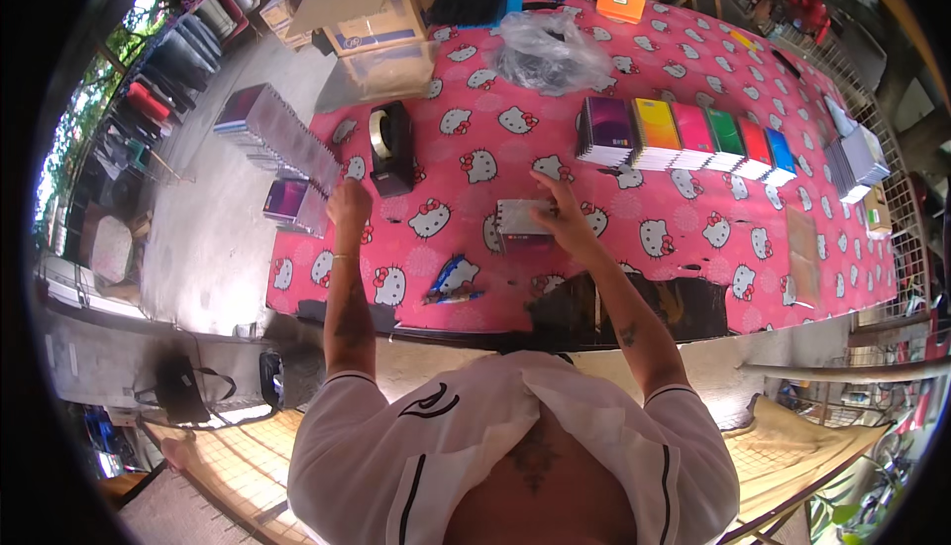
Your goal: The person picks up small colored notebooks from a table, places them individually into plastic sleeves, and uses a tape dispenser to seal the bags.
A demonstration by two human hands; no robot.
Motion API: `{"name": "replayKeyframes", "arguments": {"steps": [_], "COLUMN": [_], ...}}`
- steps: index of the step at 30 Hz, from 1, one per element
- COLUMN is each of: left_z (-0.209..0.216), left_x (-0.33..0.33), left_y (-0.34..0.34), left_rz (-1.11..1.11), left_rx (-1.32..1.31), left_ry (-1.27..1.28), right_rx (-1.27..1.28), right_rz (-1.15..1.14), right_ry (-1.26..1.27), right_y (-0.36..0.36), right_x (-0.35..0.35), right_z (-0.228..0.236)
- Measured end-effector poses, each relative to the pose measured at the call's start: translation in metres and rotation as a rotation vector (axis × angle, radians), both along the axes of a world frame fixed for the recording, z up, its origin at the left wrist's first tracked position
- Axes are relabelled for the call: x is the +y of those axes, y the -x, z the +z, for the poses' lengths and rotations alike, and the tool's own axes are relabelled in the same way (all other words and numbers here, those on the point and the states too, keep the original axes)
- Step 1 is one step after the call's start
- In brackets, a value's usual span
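My left hand (349,205) is curled closed beside a tall row of spiral notebooks (282,139) with clear covers at the table's left edge. What its fingers hold, if anything, is hidden. A small purple notebook stack (287,200) lies just below that row. My right hand (565,216) has its fingers spread, with the thumb over a small spiral notebook (517,216). That notebook lies in front of me, pale on top with a dark purple lower edge. Between my hands, farther back, stands a black tape dispenser (392,154) with a roll of tape.
Stacks of coloured notebooks (684,139) stand in a row at right. A crumpled clear plastic bag (550,53) and an orange box (620,4) lie farther back. An open carton (371,20) is at far left. A blue-and-white packet (454,277) and pens sit near the front edge.
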State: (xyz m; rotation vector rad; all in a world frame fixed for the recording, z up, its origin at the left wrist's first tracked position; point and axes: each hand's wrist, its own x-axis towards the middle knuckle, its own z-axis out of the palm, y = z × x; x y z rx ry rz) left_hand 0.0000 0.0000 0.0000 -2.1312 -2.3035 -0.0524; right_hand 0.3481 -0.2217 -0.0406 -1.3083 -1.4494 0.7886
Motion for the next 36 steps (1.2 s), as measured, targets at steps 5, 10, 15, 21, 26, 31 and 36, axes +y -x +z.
{"name": "replayKeyframes", "arguments": {"steps": [5, 10, 15, 21, 26, 31, 36], "left_z": [0.073, 0.064, -0.088, -0.117, -0.043, 0.005, 0.006], "left_x": [-0.080, -0.037, -0.003, -0.113, -0.164, -0.102, 0.000], "left_y": [-0.155, -0.249, -0.160, -0.107, -0.081, 0.086, 0.182], "left_rz": [-1.390, -1.466, -0.923, -0.816, -0.744, -0.090, 0.591], "left_rx": [-0.461, 0.124, -0.845, -1.644, -1.310, -1.616, -1.232], "left_ry": [0.354, 0.667, 1.307, 0.449, -0.175, -0.550, -0.553], "right_rx": [0.127, 0.159, 0.394, 0.700, 0.613, 0.458, 0.496], "right_rz": [-0.115, -0.112, -0.010, -0.003, 0.030, -0.075, -0.200], "right_ry": [0.089, 0.079, 0.065, -0.076, -0.212, -0.018, 0.181], "right_y": [0.002, -0.004, 0.027, 0.039, 0.054, 0.067, 0.068], "right_x": [-0.018, -0.010, -0.013, -0.028, -0.017, -0.025, -0.037], "right_z": [0.004, 0.010, 0.022, -0.027, 0.005, 0.032, -0.007]}}
